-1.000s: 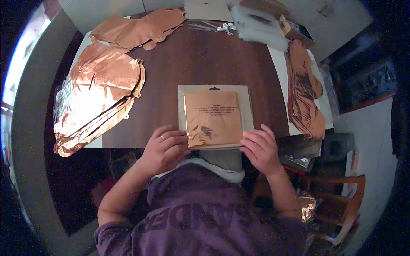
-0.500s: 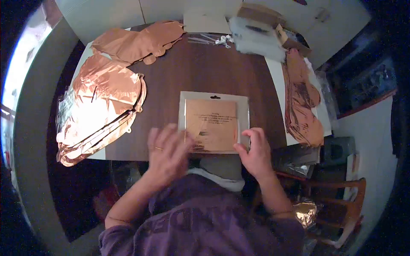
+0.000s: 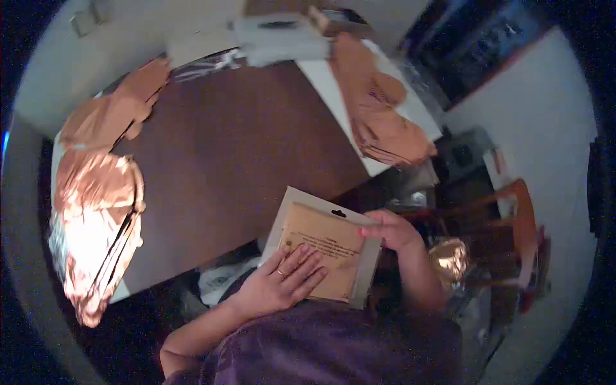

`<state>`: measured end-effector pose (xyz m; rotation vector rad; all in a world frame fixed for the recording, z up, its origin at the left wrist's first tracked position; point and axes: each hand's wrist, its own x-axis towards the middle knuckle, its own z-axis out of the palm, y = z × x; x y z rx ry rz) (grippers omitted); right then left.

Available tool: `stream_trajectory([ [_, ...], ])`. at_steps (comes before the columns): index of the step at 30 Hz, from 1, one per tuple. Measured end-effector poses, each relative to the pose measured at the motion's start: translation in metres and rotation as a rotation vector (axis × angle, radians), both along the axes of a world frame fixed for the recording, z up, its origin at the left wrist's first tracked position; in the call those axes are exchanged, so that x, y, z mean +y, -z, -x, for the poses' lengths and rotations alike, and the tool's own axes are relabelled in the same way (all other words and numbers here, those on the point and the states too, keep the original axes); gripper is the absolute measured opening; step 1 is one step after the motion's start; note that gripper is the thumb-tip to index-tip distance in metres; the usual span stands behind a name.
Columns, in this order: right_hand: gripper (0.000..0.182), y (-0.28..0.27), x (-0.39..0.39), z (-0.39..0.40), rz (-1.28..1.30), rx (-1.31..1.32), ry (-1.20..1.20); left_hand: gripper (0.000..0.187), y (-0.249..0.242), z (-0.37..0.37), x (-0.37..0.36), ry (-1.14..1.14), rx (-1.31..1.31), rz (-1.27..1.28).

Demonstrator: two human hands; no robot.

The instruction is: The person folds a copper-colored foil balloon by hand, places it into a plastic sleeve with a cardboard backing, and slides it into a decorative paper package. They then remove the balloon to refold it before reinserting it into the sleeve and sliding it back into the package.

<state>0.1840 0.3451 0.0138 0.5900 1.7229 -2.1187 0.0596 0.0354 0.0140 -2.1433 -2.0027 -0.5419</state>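
Observation:
A flat white-edged package (image 3: pixel 340 253) with a copper-coloured panel, printed text and a hanging slot is tilted close to my body, off the table's front edge. My left hand (image 3: pixel 287 280), with a ring on one finger, lies spread on its lower left face. At its upper right edge my right hand (image 3: pixel 389 231) grips the package between thumb and fingers. Copper foil balloons (image 3: pixel 102 224) lie folded at the table's left side, with another copper foil piece (image 3: pixel 115 115) behind them.
The dark brown table (image 3: pixel 237 147) bears more copper foil (image 3: pixel 378 109) on its right side. Clear plastic packaging (image 3: pixel 279 45) and an open box (image 3: pixel 340 20) stand at the back. A wooden chair (image 3: pixel 526 224) and gold foil (image 3: pixel 449 256) are on the right.
The package has left the table and come toward my body, tilting clockwise. My left hand now rests on it and my right hand holds its edge. The view has turned to the right.

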Motion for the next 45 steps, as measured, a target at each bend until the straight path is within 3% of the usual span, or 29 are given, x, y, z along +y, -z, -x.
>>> stream_trajectory([
  [3,0.022,-0.037,0.039,-0.059,-0.528,-0.030,-0.089,0.047,-0.012,0.006,0.006,0.056,0.009,-0.099],
  [4,0.021,-0.022,0.069,-0.118,-0.589,-0.003,0.253,0.046,-0.008,0.009,0.001,0.044,-0.040,-0.112],
  [6,0.021,-0.043,0.076,-0.174,-0.759,-0.022,0.766,0.044,0.004,0.014,-0.025,0.014,-0.147,-0.119],
  [7,0.022,-0.087,0.064,-0.176,-0.886,-0.064,0.936,0.043,0.012,0.015,-0.036,-0.018,-0.182,-0.085],
  [9,0.023,-0.084,0.096,-0.218,-1.431,-0.092,0.849,0.042,0.030,0.017,-0.057,-0.098,-0.249,-0.013],
  [12,0.025,-0.002,0.150,-0.256,-1.680,0.140,0.921,0.043,0.048,0.011,-0.080,-0.185,-0.309,0.067],
  [14,0.024,0.062,0.196,-0.248,-1.828,-0.033,0.658,0.044,0.047,0.015,-0.086,-0.151,-0.275,0.026],
  [16,0.020,0.087,0.207,-0.172,-1.385,-0.032,0.842,0.044,0.042,0.018,-0.097,-0.151,-0.228,0.011],
  [17,0.019,0.085,0.210,-0.137,-1.512,0.024,0.661,0.044,0.035,0.020,-0.097,-0.155,-0.202,0.019],
  [19,0.019,0.193,0.354,-0.152,-2.129,-0.145,-0.301,0.043,0.015,0.024,-0.106,-0.208,-0.170,-0.012],
  [20,0.020,0.159,0.336,-0.123,-1.992,-0.280,-0.060,0.042,0.007,0.027,-0.109,-0.244,-0.160,-0.058],
  [21,0.020,0.148,0.343,-0.106,-1.974,-0.327,0.027,0.040,-0.002,0.032,-0.118,-0.276,-0.147,-0.107],
  [23,0.021,0.119,0.357,-0.081,-2.011,-0.411,0.118,0.035,-0.023,0.044,-0.149,-0.637,-0.386,0.137],
  [25,0.021,0.097,0.376,-0.073,-2.125,-0.460,0.176,0.027,-0.040,0.059,-0.179,-1.007,-0.570,0.020],
  [27,0.022,0.073,0.390,-0.075,-2.306,-0.471,0.261,0.025,-0.047,0.080,-0.225,-1.151,-0.171,-0.336],
  [28,0.023,0.061,0.395,-0.079,-2.397,-0.427,0.320,0.031,-0.041,0.090,-0.257,-1.274,-0.285,-0.258],
  [29,0.023,0.050,0.388,-0.076,-2.488,-0.349,0.366,0.034,-0.030,0.101,-0.281,-1.358,-0.216,-0.230],
  [31,0.024,0.033,0.358,-0.049,-2.383,-0.139,0.386,0.032,-0.014,0.122,-0.314,-1.410,-0.064,-0.116],
  [33,0.029,-0.014,0.231,0.024,-1.779,0.049,0.350,0.026,-0.004,0.136,-0.327,-1.376,-0.256,-0.161],
  [36,0.025,-0.060,0.034,0.137,-1.643,0.381,0.078,0.017,-0.010,0.147,-0.324,-1.463,-0.383,-0.164],
  [37,0.022,-0.120,-0.070,0.171,-1.279,0.146,-0.019,0.016,-0.011,0.148,-0.324,-1.509,-0.436,-0.146],
  [38,0.021,-0.077,-0.072,0.197,-1.225,0.571,-0.204,0.016,-0.006,0.150,-0.325,-1.507,-0.354,-0.148],
  [39,0.016,-0.079,-0.116,0.220,-1.162,0.750,-0.295,0.018,-0.004,0.153,-0.326,-1.448,-0.309,-0.196],
  [41,0.022,-0.094,-0.201,0.264,-0.937,0.786,-0.610,0.019,-0.006,0.154,-0.328,-1.424,-0.288,-0.245],
  [42,0.020,-0.082,-0.237,0.289,-0.803,0.889,-0.689,0.018,-0.001,0.159,-0.332,-1.437,-0.294,-0.251],
  [43,0.025,-0.087,-0.277,0.305,-0.693,0.785,-0.759,0.017,0.003,0.164,-0.338,-1.451,-0.299,-0.256],
  [45,0.033,-0.049,-0.351,0.344,-0.570,0.957,-0.779,0.018,0.007,0.167,-0.334,-1.443,-0.442,-0.356],
])
